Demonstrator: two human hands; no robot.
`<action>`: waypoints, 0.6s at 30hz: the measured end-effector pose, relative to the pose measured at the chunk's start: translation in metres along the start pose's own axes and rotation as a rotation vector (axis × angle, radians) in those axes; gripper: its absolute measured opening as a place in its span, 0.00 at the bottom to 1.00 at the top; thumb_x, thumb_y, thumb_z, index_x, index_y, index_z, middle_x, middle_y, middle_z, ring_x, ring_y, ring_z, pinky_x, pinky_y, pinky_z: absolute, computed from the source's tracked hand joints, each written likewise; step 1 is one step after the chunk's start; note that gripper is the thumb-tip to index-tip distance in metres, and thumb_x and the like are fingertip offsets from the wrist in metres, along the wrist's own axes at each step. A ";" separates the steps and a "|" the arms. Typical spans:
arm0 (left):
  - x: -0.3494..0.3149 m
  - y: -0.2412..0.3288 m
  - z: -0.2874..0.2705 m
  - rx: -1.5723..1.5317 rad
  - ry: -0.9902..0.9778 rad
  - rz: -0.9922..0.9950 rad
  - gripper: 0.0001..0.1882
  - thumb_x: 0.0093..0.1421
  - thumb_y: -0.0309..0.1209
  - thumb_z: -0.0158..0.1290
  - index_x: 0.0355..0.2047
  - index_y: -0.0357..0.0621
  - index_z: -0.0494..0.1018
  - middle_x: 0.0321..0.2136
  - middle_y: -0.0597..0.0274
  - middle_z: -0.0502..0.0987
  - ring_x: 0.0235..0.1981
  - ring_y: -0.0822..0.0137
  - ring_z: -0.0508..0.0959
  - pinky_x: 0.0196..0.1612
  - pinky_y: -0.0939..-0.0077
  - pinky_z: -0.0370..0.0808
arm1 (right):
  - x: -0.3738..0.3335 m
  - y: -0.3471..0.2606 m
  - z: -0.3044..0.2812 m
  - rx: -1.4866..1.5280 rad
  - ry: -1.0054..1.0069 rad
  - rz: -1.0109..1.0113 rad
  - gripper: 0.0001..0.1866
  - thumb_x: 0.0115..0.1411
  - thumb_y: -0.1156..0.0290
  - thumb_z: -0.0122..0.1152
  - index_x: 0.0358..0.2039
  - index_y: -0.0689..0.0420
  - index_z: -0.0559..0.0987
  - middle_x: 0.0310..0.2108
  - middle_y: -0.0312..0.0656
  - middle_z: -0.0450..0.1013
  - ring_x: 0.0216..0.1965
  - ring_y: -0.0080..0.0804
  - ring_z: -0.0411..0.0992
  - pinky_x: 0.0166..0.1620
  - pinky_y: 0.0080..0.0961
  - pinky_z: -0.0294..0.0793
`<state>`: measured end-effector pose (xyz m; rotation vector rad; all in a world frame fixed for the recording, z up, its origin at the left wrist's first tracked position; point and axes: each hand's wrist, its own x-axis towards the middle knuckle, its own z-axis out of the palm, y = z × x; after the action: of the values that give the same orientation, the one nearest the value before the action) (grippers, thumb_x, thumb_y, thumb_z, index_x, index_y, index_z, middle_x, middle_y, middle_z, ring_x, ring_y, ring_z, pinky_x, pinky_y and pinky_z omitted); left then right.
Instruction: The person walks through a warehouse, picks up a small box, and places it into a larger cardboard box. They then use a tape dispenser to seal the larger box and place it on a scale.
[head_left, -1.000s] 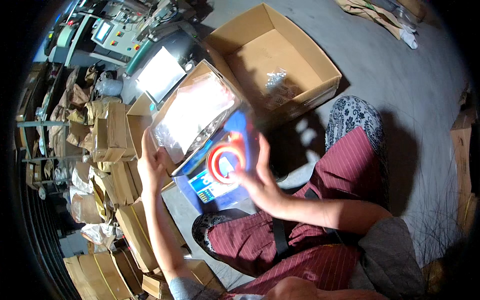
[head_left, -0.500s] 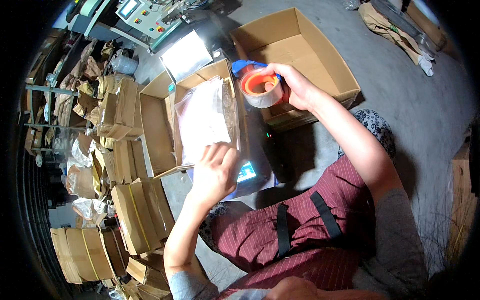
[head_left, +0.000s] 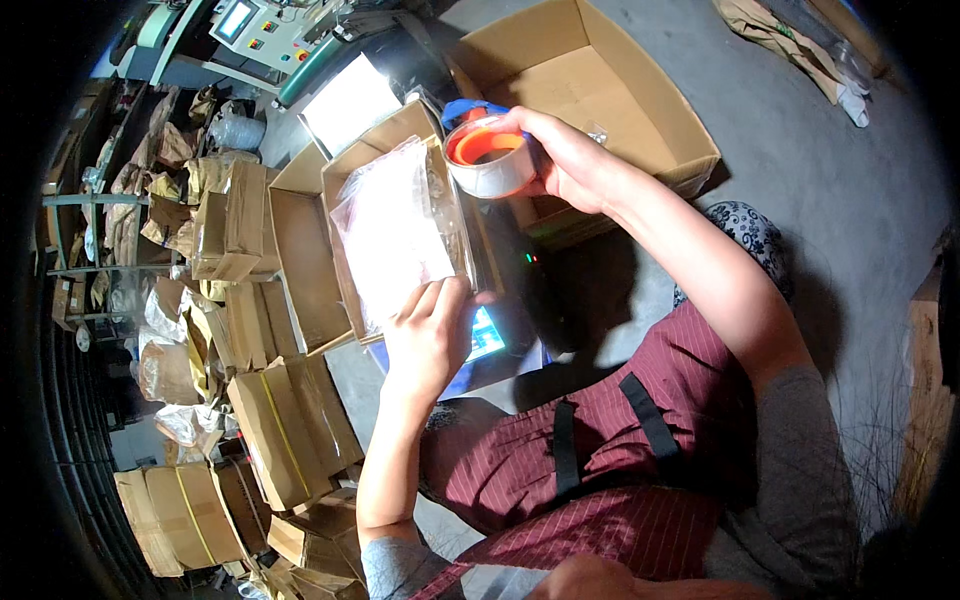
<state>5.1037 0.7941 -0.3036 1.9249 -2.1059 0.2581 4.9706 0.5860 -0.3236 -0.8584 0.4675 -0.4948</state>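
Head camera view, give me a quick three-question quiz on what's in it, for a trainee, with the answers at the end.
1. Which hand holds the tape roll?
2. True or false: plastic bags lie in the cardboard box by the left hand.
3. What colour is the roll's core?
a) green
b) orange
c) black

Key:
1. The right hand.
2. True.
3. b

No readable words or numbers, even on the glowing blue screen (head_left: 487,334).
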 end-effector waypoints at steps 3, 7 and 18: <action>-0.004 -0.001 -0.001 0.009 -0.012 -0.001 0.11 0.57 0.35 0.62 0.27 0.46 0.71 0.19 0.63 0.72 0.21 0.62 0.76 0.23 0.67 0.72 | -0.012 0.000 0.002 0.010 0.004 -0.003 0.24 0.61 0.50 0.52 0.52 0.50 0.75 0.46 0.38 0.76 0.47 0.27 0.76 0.49 0.31 0.77; 0.007 0.008 -0.009 -0.018 -0.051 -0.043 0.12 0.57 0.34 0.62 0.28 0.45 0.71 0.18 0.60 0.72 0.20 0.59 0.76 0.23 0.65 0.72 | -0.013 -0.002 -0.008 0.011 -0.040 -0.010 0.29 0.65 0.49 0.52 0.59 0.55 0.70 0.53 0.41 0.72 0.51 0.27 0.74 0.52 0.32 0.79; 0.025 0.007 -0.017 -0.213 -0.175 -0.061 0.13 0.57 0.33 0.64 0.30 0.38 0.73 0.22 0.53 0.73 0.24 0.55 0.76 0.29 0.65 0.72 | -0.011 -0.011 -0.023 0.006 -0.077 0.058 0.29 0.66 0.49 0.50 0.59 0.56 0.68 0.54 0.44 0.70 0.52 0.32 0.74 0.46 0.35 0.83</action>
<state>5.0967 0.7771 -0.2788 1.9402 -2.0785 -0.1477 4.9459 0.5725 -0.3256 -0.8531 0.4193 -0.4084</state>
